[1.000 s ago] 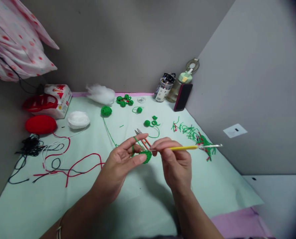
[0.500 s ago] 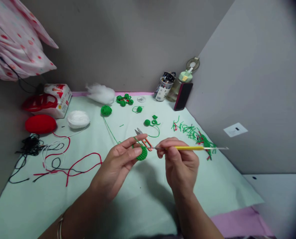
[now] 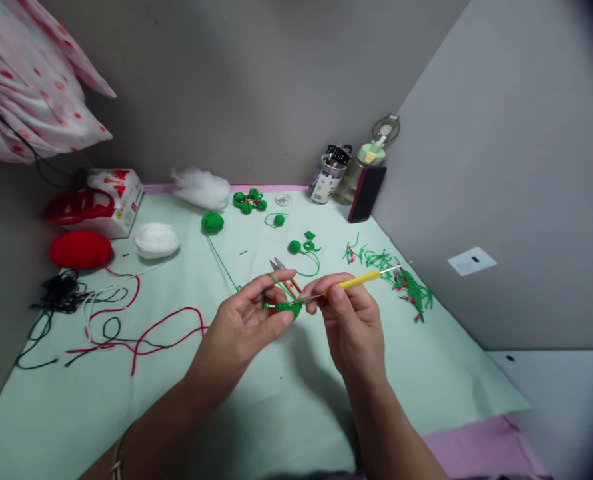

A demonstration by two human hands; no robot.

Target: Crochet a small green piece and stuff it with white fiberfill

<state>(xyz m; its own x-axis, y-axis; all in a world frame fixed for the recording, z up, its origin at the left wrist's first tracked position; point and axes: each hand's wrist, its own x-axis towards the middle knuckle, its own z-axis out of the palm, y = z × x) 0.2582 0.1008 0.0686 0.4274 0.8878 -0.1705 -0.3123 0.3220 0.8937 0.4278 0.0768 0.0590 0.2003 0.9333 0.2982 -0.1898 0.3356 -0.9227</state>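
Note:
Pinched between the thumb and fingers of my left hand [image 3: 249, 320] is a small green crochet piece [image 3: 290, 309], its edge turned up. Green yarn passes over my raised left index finger and trails back to a green yarn ball [image 3: 212, 222]. My right hand [image 3: 351, 320] grips a crochet hook [image 3: 359, 280] by its yellow handle. The hook's left metal tip reaches the crochet piece; its other metal end points up to the right. Just behind the fingers lie orange-handled thread snips [image 3: 290, 285], partly covered by my hands.
Red yarn [image 3: 80, 250], white yarn [image 3: 156, 240] and tangled black yarn [image 3: 64, 291] lie left. White stuffing [image 3: 202, 189] and green crocheted pieces [image 3: 249, 201] sit at the back. Right are yarn scraps [image 3: 401, 273], a phone [image 3: 367, 193], a bottle [image 3: 349, 183] and a pen holder [image 3: 327, 179].
The crochet piece has tilted from facing me to nearly edge-on. My right hand has moved slightly left, and the hook's far end has swung upward and left.

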